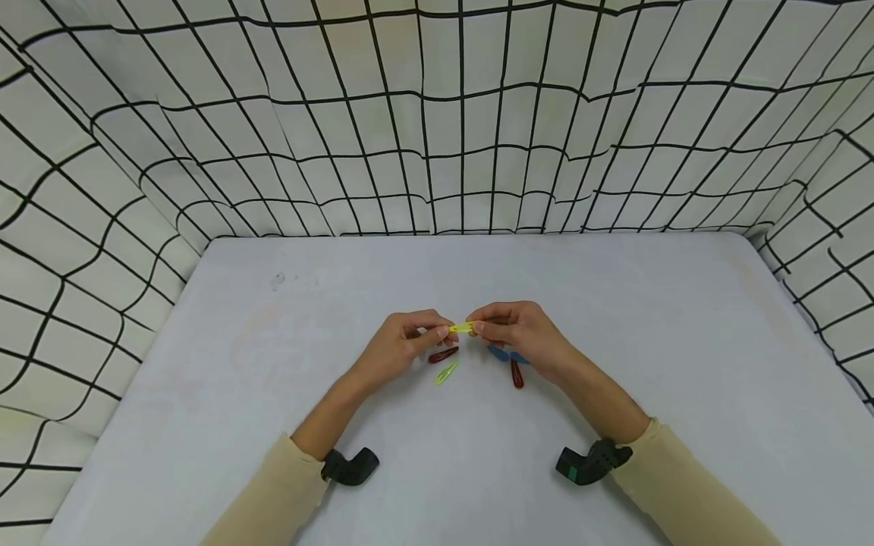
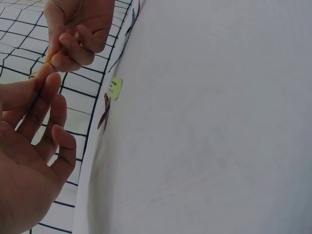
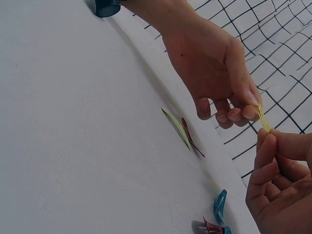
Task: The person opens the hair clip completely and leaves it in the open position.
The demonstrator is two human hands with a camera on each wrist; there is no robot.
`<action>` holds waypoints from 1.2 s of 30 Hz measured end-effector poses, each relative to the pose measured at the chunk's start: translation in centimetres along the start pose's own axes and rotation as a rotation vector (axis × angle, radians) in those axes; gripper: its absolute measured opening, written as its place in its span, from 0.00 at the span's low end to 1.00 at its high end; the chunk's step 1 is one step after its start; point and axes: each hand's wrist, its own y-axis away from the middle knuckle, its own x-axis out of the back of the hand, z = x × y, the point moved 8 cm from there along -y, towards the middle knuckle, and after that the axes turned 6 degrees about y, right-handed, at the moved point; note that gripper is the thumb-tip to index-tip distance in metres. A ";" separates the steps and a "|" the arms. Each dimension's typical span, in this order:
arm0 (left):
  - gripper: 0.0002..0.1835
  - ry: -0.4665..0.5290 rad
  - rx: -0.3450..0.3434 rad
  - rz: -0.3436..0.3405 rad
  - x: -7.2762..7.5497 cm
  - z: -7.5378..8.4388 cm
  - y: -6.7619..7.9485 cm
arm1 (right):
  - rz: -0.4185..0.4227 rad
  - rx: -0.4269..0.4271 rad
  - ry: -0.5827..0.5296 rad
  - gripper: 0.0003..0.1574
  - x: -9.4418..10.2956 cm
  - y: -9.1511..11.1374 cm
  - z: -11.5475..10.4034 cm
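Note:
A yellow snap hair clip (image 1: 461, 327) is held up between the two hands, above the table. My left hand (image 1: 408, 337) pinches one end of it between thumb and fingers. The other end is pinched by my right hand (image 1: 522, 334). Below the left hand lie a dark red hair clip (image 1: 444, 355) and a light green hair clip (image 1: 446, 372), side by side in the right wrist view. Partly under the right hand are blue hair clips (image 3: 220, 206) and another dark red hair clip (image 1: 517, 374).
The white table (image 1: 287, 303) is bounded at the back and sides by a black wire grid (image 1: 461, 98) in front of pale walls. Each forearm wears a black wrist camera, one on the left (image 1: 350, 466) and one on the right (image 1: 592, 461).

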 end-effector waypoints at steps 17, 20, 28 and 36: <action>0.10 -0.020 0.051 0.040 0.4 -0.4 0.0 | 0.029 -0.009 -0.070 0.15 0.0 -0.1 0.3; 0.10 -0.011 0.075 0.049 0.4 -0.6 0.0 | 0.025 0.000 -0.082 0.16 -0.1 -0.1 0.4; 0.12 0.053 0.097 0.059 -0.1 -0.9 -0.4 | 0.046 0.062 -0.050 0.13 0.0 0.3 -0.1; 0.15 0.087 0.092 0.112 0.1 -1.0 -0.4 | 0.051 0.178 0.052 0.11 -0.4 0.8 -1.2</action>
